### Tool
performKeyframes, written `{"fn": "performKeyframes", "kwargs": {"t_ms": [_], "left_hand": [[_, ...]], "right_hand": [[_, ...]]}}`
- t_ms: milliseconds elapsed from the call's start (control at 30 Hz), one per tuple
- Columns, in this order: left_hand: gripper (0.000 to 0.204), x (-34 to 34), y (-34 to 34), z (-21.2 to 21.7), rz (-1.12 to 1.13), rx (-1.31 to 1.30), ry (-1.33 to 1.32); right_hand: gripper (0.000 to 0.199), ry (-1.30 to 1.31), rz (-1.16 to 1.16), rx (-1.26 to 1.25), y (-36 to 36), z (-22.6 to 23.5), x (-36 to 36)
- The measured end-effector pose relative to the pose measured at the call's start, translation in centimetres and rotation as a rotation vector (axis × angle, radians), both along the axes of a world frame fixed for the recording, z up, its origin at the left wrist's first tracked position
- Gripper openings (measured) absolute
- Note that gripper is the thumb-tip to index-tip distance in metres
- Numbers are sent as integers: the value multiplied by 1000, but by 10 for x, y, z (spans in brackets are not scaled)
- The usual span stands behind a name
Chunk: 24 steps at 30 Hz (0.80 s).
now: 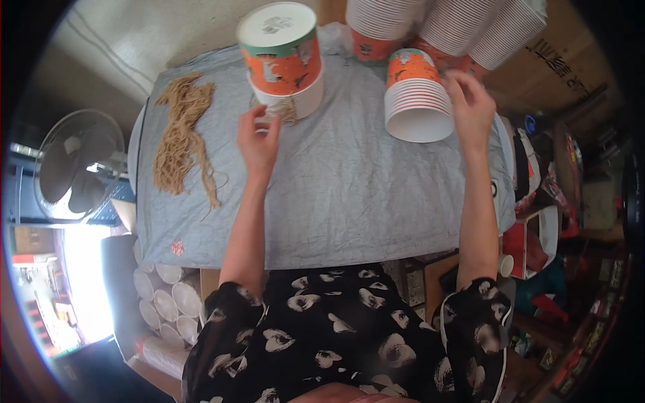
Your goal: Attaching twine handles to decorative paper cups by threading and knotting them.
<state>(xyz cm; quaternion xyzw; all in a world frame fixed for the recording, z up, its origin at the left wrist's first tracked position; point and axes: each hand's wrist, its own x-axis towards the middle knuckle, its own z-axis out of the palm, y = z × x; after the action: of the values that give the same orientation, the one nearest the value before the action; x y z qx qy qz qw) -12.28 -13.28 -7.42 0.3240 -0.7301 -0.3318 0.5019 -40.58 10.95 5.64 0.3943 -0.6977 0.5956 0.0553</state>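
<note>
My left hand pinches a bit of tan twine hanging at the base of an upside-down orange and teal paper tub standing on the table. My right hand, fingers apart, rests against a lying stack of orange paper tubs whose white open mouth faces me. A grey cloth covers the table under both hands.
A bundle of tan twine pieces lies at the cloth's left. More tub stacks lie at the back. A fan stands left; white cups sit below the table; boxes and clutter crowd the right.
</note>
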Motion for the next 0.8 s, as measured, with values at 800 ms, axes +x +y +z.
{"fn": "performKeyframes", "kwargs": {"t_ms": [800], "left_hand": [[27, -7, -3, 3, 137, -239, -216]], "right_hand": [[16, -298, -205, 30, 84, -115, 51]]}}
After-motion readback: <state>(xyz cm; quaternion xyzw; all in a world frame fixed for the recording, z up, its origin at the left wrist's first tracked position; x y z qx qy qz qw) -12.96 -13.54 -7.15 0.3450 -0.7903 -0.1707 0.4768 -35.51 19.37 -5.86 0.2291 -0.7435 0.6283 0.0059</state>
